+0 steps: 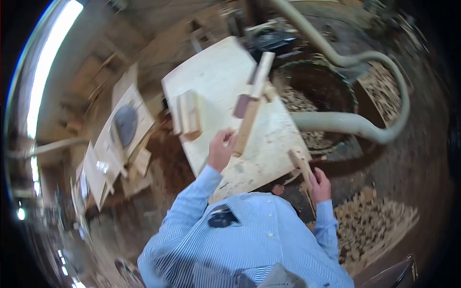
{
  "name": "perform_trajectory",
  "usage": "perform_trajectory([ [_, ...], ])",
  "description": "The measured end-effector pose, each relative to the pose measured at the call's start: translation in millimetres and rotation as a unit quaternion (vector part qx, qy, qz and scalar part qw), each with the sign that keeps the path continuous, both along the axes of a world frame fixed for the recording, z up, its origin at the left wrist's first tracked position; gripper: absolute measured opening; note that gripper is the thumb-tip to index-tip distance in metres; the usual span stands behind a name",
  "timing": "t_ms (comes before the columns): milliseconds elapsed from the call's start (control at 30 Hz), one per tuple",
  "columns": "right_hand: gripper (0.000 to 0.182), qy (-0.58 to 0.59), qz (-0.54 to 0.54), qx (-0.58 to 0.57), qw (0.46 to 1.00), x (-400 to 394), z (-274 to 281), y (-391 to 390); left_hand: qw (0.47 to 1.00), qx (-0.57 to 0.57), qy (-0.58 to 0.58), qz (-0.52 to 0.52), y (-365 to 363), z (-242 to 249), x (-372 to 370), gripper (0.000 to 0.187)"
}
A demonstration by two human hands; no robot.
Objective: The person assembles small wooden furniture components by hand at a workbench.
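My left hand (222, 150) is above the pale tabletop (206, 72), its fingers curled together beside the near end of a long wooden strip (250, 122). Blur hides whether anything sits between those fingers. A dark reddish block (243, 104) lies against the strip, and a paler wooden bar (263, 72) continues beyond it. At the table's right edge, my right hand (321, 185) is closed around a narrow wooden piece (304, 169), which points up and left. Several wood blocks stacked together (188, 114) stand on the table, left of my left hand.
A thick grey hose (336, 121) curves around the right of the table, over a round container (355, 91) with wood offcuts. A heap of small offcuts (374, 225) lies on the floor at the right. To the left are leaning boards (103, 158) and a dark grey disc (126, 126).
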State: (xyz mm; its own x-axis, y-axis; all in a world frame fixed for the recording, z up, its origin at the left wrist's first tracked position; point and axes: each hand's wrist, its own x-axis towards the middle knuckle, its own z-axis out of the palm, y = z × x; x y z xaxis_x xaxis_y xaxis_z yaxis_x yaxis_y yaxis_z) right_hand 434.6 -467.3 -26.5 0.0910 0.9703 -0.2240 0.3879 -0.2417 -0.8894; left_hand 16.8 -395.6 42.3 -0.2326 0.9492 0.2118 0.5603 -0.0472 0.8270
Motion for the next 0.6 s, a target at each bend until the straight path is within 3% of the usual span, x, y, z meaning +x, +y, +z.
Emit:
perform_trajectory([
  [33, 0.06, -0.023, 0.039, -0.064, 0.997, -16, 27, -1, 0.997, 0.028, 0.059, 0.047, 10, 8, -22, 0.025],
  [100, 0.063, -0.244, 0.052, 0.086, 0.965, -30, 18, -10, 0.974, 0.077, 0.163, 0.137, 29, 14, -57, 0.028],
  [200, 0.061, -0.168, 0.064, -0.005, 0.984, -32, 28, 0, 0.909, 0.117, 0.303, 0.263, 39, 8, -125, 0.037],
  [300, 0.058, -0.231, 0.07, -0.063, 0.968, -37, 33, 7, 0.892, 0.019, 0.263, 0.367, 45, -13, -177, 0.046],
  [333, 0.058, -0.246, 0.068, -0.052, 0.966, -39, 32, 7, 0.891, 0.018, 0.26, 0.372, 46, -18, -191, 0.046],
  [400, 0.057, -0.257, 0.066, -0.054, 0.963, -41, 30, 8, 0.937, -0.097, 0.14, 0.304, 45, -28, -218, 0.058],
  [500, 0.056, -0.277, 0.058, -0.06, 0.957, -44, 28, 8, 0.96, -0.129, 0.046, 0.244, 44, -39, -244, 0.066],
  [600, 0.055, -0.288, 0.052, -0.062, 0.954, -43, 24, 9, 0.959, -0.148, 0.073, 0.229, 43, -26, -248, 0.06],
])
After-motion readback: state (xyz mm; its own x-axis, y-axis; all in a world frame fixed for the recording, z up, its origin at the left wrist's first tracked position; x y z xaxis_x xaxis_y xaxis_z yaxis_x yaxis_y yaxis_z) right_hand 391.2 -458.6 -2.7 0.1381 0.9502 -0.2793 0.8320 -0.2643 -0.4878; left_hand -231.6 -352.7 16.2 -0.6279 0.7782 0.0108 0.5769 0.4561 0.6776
